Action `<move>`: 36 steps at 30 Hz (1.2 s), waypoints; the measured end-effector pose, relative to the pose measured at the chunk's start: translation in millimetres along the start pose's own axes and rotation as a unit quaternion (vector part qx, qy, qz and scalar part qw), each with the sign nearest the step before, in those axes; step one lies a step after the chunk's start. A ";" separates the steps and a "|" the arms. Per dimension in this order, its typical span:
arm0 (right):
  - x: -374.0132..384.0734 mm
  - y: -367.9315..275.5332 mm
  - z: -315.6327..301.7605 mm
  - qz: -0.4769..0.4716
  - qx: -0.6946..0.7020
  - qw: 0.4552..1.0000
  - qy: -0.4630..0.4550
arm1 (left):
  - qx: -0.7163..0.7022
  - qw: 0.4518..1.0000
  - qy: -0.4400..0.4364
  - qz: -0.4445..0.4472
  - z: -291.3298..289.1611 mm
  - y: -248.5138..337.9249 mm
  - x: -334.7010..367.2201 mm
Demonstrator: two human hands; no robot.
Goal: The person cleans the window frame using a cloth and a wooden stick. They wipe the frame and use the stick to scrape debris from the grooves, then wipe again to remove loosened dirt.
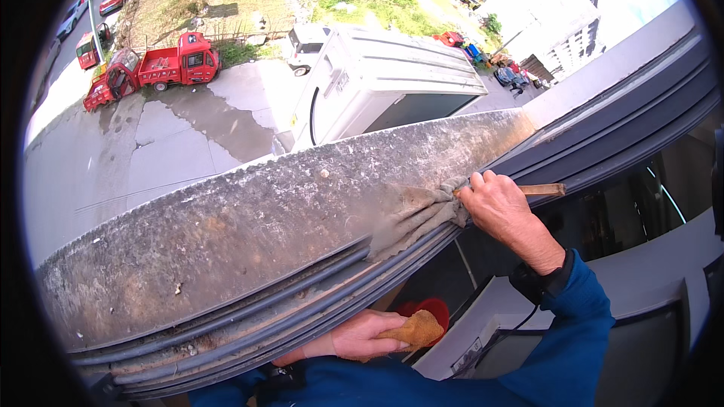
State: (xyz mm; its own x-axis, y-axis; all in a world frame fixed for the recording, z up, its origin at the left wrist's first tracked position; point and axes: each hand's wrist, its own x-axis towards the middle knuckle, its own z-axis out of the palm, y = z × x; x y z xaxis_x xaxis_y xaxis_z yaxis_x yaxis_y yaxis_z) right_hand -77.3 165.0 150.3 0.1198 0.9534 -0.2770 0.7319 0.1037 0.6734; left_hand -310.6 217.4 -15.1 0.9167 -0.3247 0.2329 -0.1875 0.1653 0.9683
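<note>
My right hand [504, 212] is closed around a wooden stick [544, 190], whose free end sticks out to the right. A damp-looking grey cloth [413, 215] is bunched at the other end of the stick, just left of my fingers. The cloth lies across the dark window track [279, 328] and the stained outer ledge [226, 234]. Whether it is tied to the stick I cannot tell. On the inner side of the track, low in view, my left hand [363, 335] grips an orange-brown cloth [420, 328].
A red container [436, 312] shows partly behind the orange-brown cloth. Grit lies on the ledge and in the grooves. Beyond the ledge the drop leads to paved ground with a white box truck [385, 79] and a red cargo tricycle [170, 64]. A dark cable [501, 339] hangs by my right sleeve.
</note>
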 end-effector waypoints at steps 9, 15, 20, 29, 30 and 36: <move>12.1 -4.8 -22.1 -0.071 0.233 0.968 0.054 | -0.023 0.999 0.014 0.033 2.5 -6.4 0.4; 19.4 -19.8 -22.5 -0.092 0.299 0.944 0.107 | -0.008 0.998 0.021 0.054 3.3 -13.4 3.4; 21.9 -38.8 -29.7 -0.106 0.300 0.938 0.137 | -0.021 0.994 0.049 0.094 9.1 -17.9 3.2; 54.0 -104.2 -73.0 -0.242 0.351 0.885 0.186 | -0.015 0.999 0.003 -0.051 0.3 -7.1 -9.3; 58.0 -112.0 -81.2 -0.259 0.345 0.882 0.188 | 0.020 0.998 0.046 -0.027 2.3 -7.2 -14.7; 68.0 -146.7 -117.1 -0.292 0.328 0.868 0.232 | 0.048 0.993 0.109 -0.002 19.4 -11.2 -42.6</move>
State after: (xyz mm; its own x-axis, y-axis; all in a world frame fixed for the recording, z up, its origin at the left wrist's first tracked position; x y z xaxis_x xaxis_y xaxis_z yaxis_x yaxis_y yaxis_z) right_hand -255.1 247.8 112.9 -0.5729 0.8191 -0.0312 0.8189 0.5702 -0.0657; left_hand -354.4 211.3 -34.0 0.9700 -0.1147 0.2143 -0.2071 0.0719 0.9757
